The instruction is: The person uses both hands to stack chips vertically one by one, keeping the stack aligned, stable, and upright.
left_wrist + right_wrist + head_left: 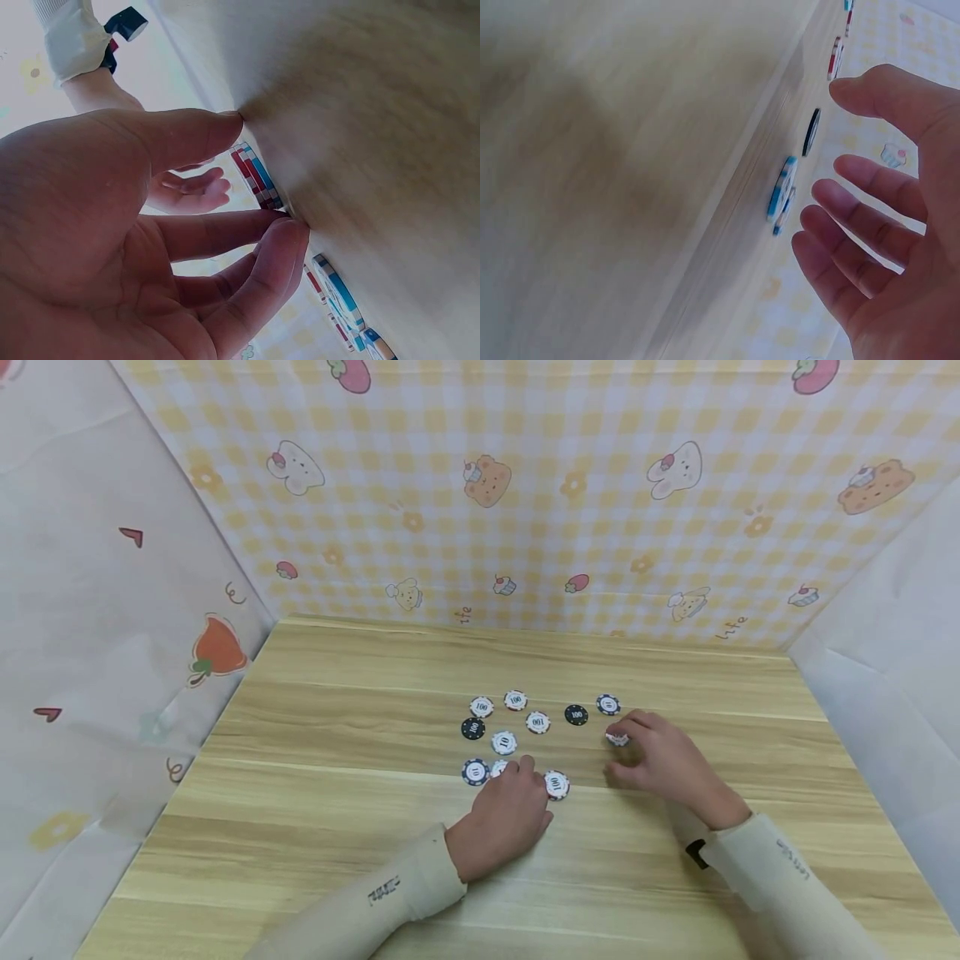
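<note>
My left hand [504, 818] is low over the table, its fingertips down at the wood among the poker chips. Right of its knuckles lies a red-and-white chip [557, 785]; a light-blue chip [498, 767] is partly hidden by its fingers. The left wrist view shows thumb and fingers apart, with red and blue chip edges [256, 178] beyond the gap. My right hand [667, 764] has its fingers spread around a chip [617, 739] that they partly cover. In the right wrist view, a blue-edged chip [782, 189] lies flat beyond the fingertips, and nothing is held.
Several more chips lie flat on the wooden table [337, 710], including a dark-blue one [476, 772], black ones [576, 715] and red-and-white ones [515, 700]. A yellow checked cloth [525, 518] hangs behind the table, with white sheets [97, 635] at both sides.
</note>
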A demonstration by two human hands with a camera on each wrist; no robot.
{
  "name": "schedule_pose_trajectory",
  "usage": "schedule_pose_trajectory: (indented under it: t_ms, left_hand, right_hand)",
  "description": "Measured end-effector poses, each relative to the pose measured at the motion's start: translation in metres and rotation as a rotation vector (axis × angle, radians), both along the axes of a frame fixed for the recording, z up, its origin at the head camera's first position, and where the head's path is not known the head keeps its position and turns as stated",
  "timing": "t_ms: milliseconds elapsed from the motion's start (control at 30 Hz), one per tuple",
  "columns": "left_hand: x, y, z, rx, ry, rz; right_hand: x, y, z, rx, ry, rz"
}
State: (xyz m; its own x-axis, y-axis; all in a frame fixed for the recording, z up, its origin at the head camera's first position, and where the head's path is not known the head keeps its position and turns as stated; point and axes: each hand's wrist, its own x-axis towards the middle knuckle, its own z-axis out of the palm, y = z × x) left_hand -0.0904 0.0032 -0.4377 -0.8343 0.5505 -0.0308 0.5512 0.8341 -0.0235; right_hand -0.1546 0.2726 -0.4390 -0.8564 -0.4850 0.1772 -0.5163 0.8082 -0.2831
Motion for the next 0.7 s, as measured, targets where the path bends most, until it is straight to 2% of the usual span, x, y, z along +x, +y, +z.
schedule_pose_trajectory:
  t_ms: [267, 700]
  left_hand:
    - [0.001, 0.000, 0.000, -0.006, 0.013, -0.002]
    - [0.001, 0.000, 0.001, 0.000, -0.006, 0.007]
  right_hand:
    - [-0.010, 0.010, -0.003, -0.001, -0.024, -0.026]
    - [-0.024, 0.015, -0.009, -0.003, -0.065, -0.052]
